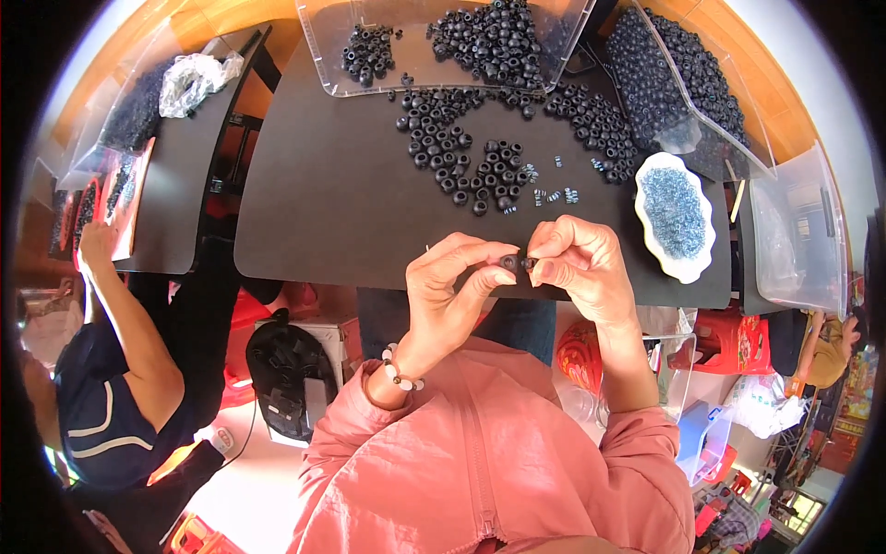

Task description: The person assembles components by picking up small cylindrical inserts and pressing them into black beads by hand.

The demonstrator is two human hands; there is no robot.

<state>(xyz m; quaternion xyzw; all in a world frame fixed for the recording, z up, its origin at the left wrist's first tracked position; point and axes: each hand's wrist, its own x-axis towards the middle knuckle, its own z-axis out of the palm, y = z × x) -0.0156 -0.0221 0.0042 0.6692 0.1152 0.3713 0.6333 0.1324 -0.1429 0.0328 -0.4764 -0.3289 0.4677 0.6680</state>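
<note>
Near the front edge of the dark table (323, 203), my left hand (443, 291) pinches a round black bead (508, 262) between thumb and forefinger. Facing it, my right hand (591, 272) has its thumb and forefinger closed on a smaller dark bead (529, 264). The two beads are close together; whether they touch is hard to make out. Just beyond my hands lie loose black beads with wide holes (498, 171) and a few small blue-grey glassy beads (554, 196). A white scalloped dish (706, 235) of tiny blue beads stands to the right.
A clear tray (346, 90) with more black beads sits at the back. A clear bin (729, 129) full of dark beads stands back right, beside another clear container (798, 245). At a separate table on the left, a person (129, 369) in dark clothing works.
</note>
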